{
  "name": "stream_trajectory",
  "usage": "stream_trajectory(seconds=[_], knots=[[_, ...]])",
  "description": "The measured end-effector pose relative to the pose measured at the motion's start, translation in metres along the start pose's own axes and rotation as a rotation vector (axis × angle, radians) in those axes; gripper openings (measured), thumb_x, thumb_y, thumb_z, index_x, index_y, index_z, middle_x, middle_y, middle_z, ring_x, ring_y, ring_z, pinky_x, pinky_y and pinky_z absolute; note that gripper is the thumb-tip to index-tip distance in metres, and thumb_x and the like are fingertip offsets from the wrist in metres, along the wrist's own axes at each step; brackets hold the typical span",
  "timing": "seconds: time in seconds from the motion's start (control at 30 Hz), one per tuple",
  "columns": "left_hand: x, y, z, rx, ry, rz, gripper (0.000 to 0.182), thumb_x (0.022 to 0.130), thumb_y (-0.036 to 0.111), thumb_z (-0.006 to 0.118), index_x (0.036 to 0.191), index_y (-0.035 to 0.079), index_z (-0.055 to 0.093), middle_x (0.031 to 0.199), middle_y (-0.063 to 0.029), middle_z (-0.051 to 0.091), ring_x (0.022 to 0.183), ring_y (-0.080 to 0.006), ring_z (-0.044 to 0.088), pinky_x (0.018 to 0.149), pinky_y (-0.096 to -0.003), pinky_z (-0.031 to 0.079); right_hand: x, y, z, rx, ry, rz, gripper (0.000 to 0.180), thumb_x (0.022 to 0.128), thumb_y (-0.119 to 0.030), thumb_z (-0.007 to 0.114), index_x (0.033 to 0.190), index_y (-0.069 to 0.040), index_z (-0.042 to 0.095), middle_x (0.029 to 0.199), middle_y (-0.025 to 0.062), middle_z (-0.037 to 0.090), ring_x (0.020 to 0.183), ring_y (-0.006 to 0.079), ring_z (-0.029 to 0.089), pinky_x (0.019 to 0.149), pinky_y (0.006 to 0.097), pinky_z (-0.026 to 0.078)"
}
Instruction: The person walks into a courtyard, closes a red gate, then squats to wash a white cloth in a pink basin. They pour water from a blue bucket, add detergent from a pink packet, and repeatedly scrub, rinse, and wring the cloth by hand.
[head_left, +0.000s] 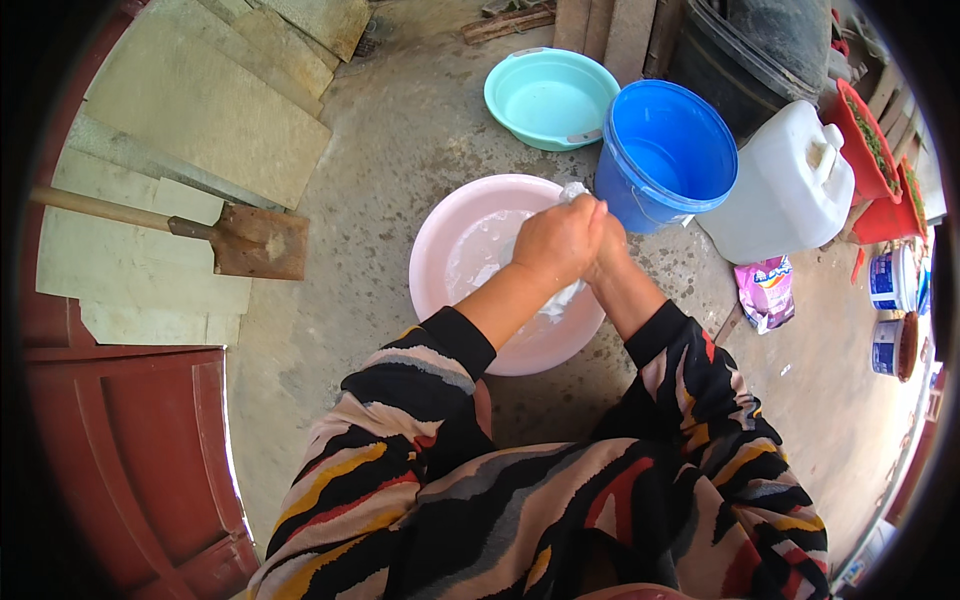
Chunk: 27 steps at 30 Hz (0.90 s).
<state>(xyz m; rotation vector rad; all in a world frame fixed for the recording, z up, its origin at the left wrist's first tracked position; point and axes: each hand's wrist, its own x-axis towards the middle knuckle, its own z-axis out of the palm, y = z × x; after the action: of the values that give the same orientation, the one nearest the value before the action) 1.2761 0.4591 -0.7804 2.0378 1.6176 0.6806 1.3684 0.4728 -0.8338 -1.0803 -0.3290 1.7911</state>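
Observation:
My left hand (559, 238) and my right hand (609, 244) are pressed together over the right part of a pink plastic basin (431, 259). Both are closed on a wet white cloth (574, 192); one end sticks out above the knuckles, and more white material shows below between the wrists. Sudsy water (480, 240) lies in the basin. The palms and most fingers are hidden behind the backs of the hands.
Beyond the basin stand a turquoise basin (551, 97), a blue bucket (660, 202) and a white plastic jerrycan (772, 180). A purple detergent bag (765, 296) lies at right. A shovel (262, 244) leans against boards (202, 97) at left.

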Motion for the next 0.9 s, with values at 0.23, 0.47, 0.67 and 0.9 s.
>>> stream_trajectory(seconds=[0.23, 0.47, 0.67, 0.9], knots=[[-0.001, 0.017, 0.008, -0.044, 0.136, 0.045, 0.032, 0.094, 0.028, 0.048, 0.076, 0.003, 0.054, 0.07, -0.0196, 0.062, 0.064, -0.0392, 0.06, 0.057, -0.0478, 0.046, 0.002, -0.022, -0.003, 0.022, 0.063, -0.038, 0.022, 0.097, -0.021, 0.043, 0.102, -0.005, 0.056, 0.089, 0.0077, 0.061, 0.08, 0.0189, 0.06, 0.069, 0.0316, 0.05], [0.007, -0.014, 0.007, -0.042, 0.198, -0.015, 0.036, 0.095, 0.029, 0.045, 0.072, 0.002, 0.053, 0.069, -0.0217, 0.061, 0.066, -0.0423, 0.059, 0.058, -0.0493, 0.045, -0.023, -0.002, 0.011, 0.073, -0.019, 0.064, 0.026, 0.099, -0.022, 0.039, 0.107, -0.004, 0.056, 0.098, 0.0091, 0.062, 0.089, 0.0204, 0.061, 0.079, 0.034, 0.051], [-0.003, 0.006, 0.014, -0.038, 0.154, 0.127, 0.024, 0.092, 0.027, 0.049, 0.084, 0.005, 0.055, 0.067, -0.0183, 0.062, 0.062, -0.0387, 0.061, 0.056, -0.0472, 0.048, -0.009, -0.017, -0.004, 0.054, -0.062, -0.033, 0.024, 0.098, -0.024, 0.039, 0.097, -0.007, 0.056, 0.094, 0.0113, 0.062, 0.084, 0.0237, 0.061, 0.076, 0.0386, 0.051], [0.01, -0.017, 0.001, 0.05, 0.21, -0.077, 0.034, 0.094, 0.029, 0.045, 0.077, 0.002, 0.057, 0.066, -0.0237, 0.06, 0.065, -0.0428, 0.06, 0.06, -0.0514, 0.047, -0.024, 0.002, 0.008, 0.177, -0.099, 0.119, 0.029, 0.099, -0.025, 0.04, 0.112, -0.003, 0.054, 0.106, 0.0114, 0.062, 0.095, 0.0252, 0.062, 0.087, 0.0403, 0.051]])
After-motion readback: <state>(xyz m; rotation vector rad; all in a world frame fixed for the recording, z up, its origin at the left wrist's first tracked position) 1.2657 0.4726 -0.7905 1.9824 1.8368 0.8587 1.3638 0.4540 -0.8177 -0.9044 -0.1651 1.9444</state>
